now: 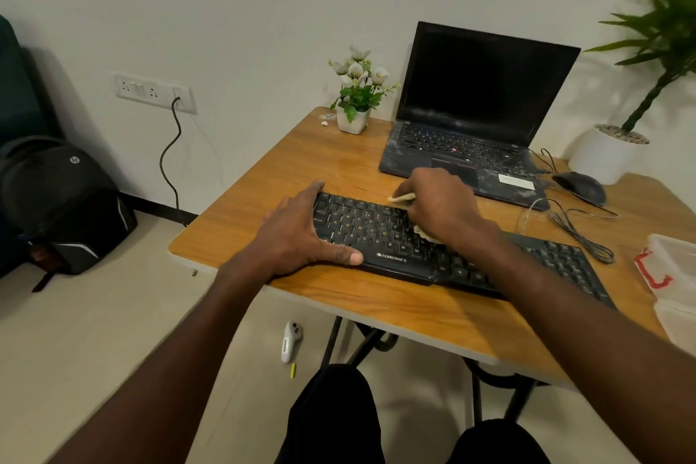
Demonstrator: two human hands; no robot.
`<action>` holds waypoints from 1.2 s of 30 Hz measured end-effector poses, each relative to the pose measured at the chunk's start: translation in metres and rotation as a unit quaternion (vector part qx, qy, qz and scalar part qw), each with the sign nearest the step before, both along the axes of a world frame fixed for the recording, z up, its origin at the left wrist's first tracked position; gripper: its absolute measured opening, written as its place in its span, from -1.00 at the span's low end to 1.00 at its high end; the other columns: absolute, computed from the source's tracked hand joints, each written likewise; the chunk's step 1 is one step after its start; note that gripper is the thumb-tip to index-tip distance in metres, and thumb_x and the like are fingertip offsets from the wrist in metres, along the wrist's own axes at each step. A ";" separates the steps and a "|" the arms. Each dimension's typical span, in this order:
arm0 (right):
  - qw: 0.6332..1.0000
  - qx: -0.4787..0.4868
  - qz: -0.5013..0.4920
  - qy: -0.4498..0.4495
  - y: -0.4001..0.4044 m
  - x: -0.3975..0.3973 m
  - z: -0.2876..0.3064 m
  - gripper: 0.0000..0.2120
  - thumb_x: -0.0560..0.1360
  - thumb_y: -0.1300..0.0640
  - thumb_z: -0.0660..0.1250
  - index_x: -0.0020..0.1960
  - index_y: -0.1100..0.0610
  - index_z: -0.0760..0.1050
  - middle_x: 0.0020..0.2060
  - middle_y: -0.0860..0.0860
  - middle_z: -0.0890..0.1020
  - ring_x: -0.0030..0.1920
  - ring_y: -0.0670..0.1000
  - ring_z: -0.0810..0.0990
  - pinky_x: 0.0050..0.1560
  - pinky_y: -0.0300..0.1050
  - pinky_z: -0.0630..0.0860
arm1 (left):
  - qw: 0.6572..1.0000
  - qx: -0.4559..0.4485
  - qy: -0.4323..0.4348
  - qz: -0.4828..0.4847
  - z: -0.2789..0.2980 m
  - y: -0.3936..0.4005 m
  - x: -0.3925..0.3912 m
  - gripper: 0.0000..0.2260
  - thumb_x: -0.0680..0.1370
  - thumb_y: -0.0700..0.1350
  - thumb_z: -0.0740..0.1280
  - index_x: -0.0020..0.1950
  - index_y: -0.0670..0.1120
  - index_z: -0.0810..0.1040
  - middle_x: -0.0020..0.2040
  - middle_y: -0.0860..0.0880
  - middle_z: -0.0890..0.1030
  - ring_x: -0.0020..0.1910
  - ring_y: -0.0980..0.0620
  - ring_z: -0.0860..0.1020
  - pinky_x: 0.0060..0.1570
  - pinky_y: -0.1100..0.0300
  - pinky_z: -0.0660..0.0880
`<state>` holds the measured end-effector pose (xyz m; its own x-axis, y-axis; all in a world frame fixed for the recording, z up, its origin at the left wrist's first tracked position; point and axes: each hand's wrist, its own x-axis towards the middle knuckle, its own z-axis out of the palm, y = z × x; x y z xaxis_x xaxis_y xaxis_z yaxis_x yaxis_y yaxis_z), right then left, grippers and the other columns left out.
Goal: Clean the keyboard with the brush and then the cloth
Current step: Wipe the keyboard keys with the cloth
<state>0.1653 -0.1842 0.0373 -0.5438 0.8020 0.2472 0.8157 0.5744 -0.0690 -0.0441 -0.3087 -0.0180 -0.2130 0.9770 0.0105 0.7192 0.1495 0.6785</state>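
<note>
Both my forearms are bare up to where the picture cuts them off at 5 and 7 o'clock; no sleeves, watch or rings show on my left hand or right hand. At 6 o'clock my knees are covered in black cloth, probably trousers, though the dim light hides any seams.

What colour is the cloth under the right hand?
Pale yellow; the cloth peeks out from the right hand in the head view.

keyboard on table front, laptop behind it, mouse right of laptop, flowerpot left of laptop
</note>
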 end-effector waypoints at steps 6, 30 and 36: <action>0.996 0.027 0.082 -0.026 -0.015 -0.012 -0.011 -0.61 0.54 0.18 0.46 0.33 -0.07 0.62 0.12 -0.06 0.66 0.13 0.03 0.60 -0.16 -0.11 0.39 | 1.000 -0.001 0.000 0.001 0.000 -0.001 0.002 0.41 -0.02 0.64 0.49 0.72 0.17 0.04 0.58 -0.07 0.35 0.52 -0.09 0.33 0.54 -0.22 0.29; 0.998 0.005 0.016 -0.063 -0.018 -0.009 0.001 -0.69 0.54 0.19 0.44 0.27 0.01 0.66 0.19 0.02 0.68 0.16 0.09 0.63 -0.07 0.00 0.57 | 1.000 0.001 -0.001 -0.002 -0.007 0.004 -0.003 0.38 -0.01 0.65 0.48 0.70 0.21 0.04 0.58 -0.07 0.33 0.52 -0.10 0.32 0.53 -0.26 0.30; 0.996 -0.082 -0.002 -0.037 -0.002 -0.018 0.008 -0.71 0.56 0.22 0.40 0.25 0.03 0.68 0.15 0.07 0.70 0.12 0.11 0.65 0.04 0.04 0.60 | 1.000 0.002 0.001 -0.013 -0.010 0.006 -0.006 0.34 0.03 0.69 0.45 0.70 0.23 0.04 0.59 -0.06 0.33 0.51 -0.09 0.32 0.52 -0.27 0.31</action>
